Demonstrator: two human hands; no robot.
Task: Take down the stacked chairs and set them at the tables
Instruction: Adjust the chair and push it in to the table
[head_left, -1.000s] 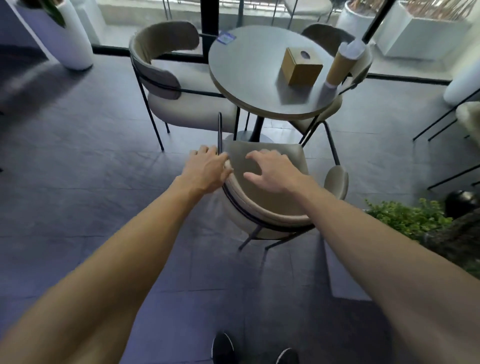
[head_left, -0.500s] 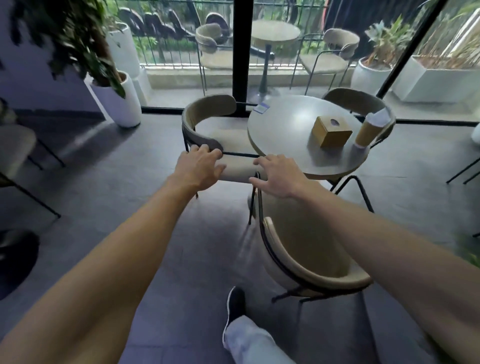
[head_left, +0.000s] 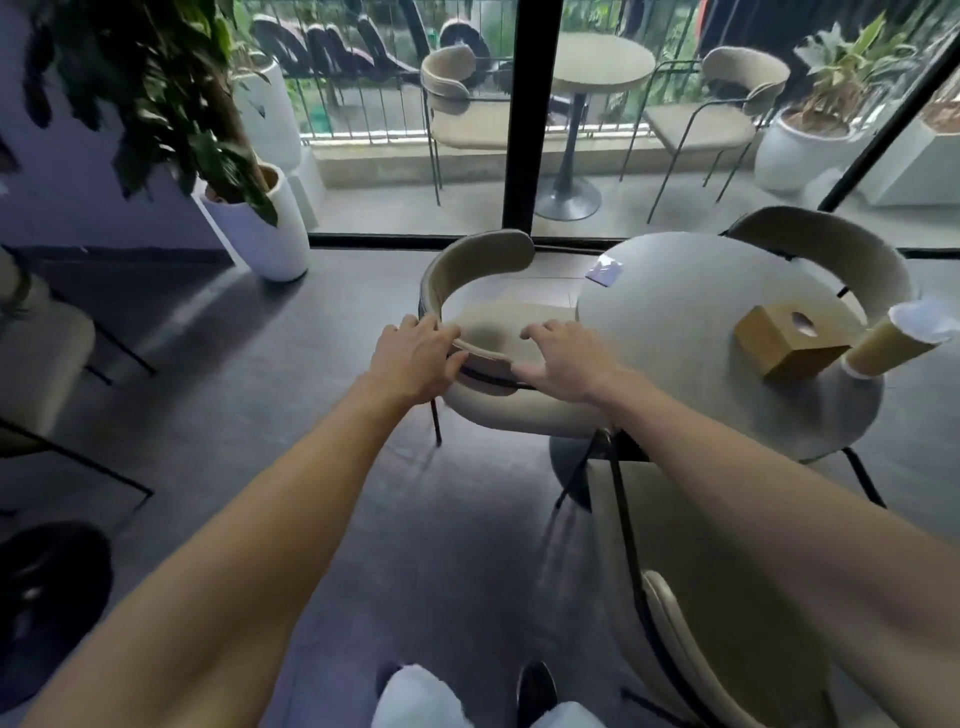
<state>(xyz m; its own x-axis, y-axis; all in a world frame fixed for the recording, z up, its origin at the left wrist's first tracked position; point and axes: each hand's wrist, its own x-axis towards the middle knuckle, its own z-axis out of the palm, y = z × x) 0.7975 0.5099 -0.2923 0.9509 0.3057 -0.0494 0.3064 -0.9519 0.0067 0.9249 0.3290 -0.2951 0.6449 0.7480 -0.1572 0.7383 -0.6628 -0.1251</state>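
Observation:
A beige chair (head_left: 498, 317) with a curved backrest and black legs stands on the floor at the left of the round grey table (head_left: 675, 312). My left hand (head_left: 415, 358) holds the near end of its backrest, fingers above the rim and thumb below. My right hand (head_left: 566, 358) lies flat over the seat's near edge with fingers apart. A second beige chair (head_left: 691, 613) stands at the table's near side under my right forearm. A third chair (head_left: 831, 244) stands behind the table.
A wooden tissue box (head_left: 784, 338), a paper cup (head_left: 893, 338) and a small card (head_left: 605, 270) are on the table. A white planter (head_left: 260, 228) stands at the left by the glass wall. Another chair (head_left: 36, 364) is at the far left. My feet are at the bottom.
Both hands have left the near chair and reached forward to the chair at the table's left. The view has risen from the floor toward the window.

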